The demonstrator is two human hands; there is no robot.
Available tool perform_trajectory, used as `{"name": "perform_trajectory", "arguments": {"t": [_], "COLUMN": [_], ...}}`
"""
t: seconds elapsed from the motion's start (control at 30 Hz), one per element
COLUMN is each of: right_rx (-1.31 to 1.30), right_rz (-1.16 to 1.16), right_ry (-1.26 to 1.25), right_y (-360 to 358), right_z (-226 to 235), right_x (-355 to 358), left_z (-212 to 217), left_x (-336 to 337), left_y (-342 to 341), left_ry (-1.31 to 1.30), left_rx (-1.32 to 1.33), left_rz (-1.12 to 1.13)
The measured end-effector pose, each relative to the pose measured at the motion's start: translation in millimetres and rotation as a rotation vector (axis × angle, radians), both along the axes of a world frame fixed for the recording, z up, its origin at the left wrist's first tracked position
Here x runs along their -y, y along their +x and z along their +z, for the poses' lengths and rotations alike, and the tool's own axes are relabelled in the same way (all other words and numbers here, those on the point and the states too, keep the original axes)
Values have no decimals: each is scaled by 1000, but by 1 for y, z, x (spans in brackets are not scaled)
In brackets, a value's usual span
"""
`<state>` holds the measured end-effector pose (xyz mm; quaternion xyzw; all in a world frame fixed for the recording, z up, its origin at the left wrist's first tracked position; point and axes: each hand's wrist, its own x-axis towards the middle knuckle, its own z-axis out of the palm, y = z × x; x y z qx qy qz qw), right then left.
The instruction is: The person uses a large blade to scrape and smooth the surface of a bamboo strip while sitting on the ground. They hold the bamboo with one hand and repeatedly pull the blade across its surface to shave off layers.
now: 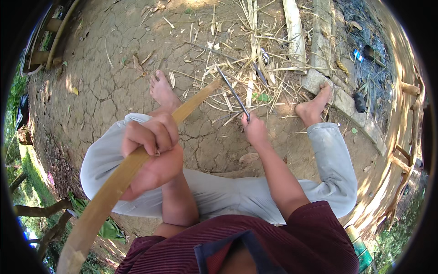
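Slanting through the closed left hand, a long wooden strip runs from below it to beyond its right side. One bare foot is just ahead of that fist. Between the hands, the strip's far end meets or nearly meets a thin dark blade; contact is unclear. The right hand curls closed around the blade's near end. Pale shavings litter the ground beyond it; another bare foot rests to its right.
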<state>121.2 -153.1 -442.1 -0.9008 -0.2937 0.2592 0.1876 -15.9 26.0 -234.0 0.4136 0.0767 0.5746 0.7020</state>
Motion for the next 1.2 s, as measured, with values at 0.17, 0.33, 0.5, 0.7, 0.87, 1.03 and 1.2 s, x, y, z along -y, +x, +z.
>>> {"name": "perform_trajectory", "arguments": {"t": [0.17,0.33,0.5,0.7,0.87,1.03,1.2], "right_rx": [-116,-176,-54,-42,-106,-224,-162], "right_rz": [-29,-68,66,-14,-42,-148,-94], "right_ry": [-155,-66,302,-179,-198,-174,12], "right_y": [6,5,-3,19,22,18,19], "right_z": [1,31,65,-26,-26,10,30], "right_x": [0,-10,-21,13,5,-1,-15], "left_z": [-1,-1,-2,1,-1,-3,8], "left_x": [0,3,6,-1,-3,-2,-6], "left_y": [0,1,5,2,6,0,4], "left_ry": [19,35,30,19,25,44,-32], "left_rx": [10,-14,1,21,12,35,-215], "left_rz": [-44,-60,14,-11,5,37,345]}}
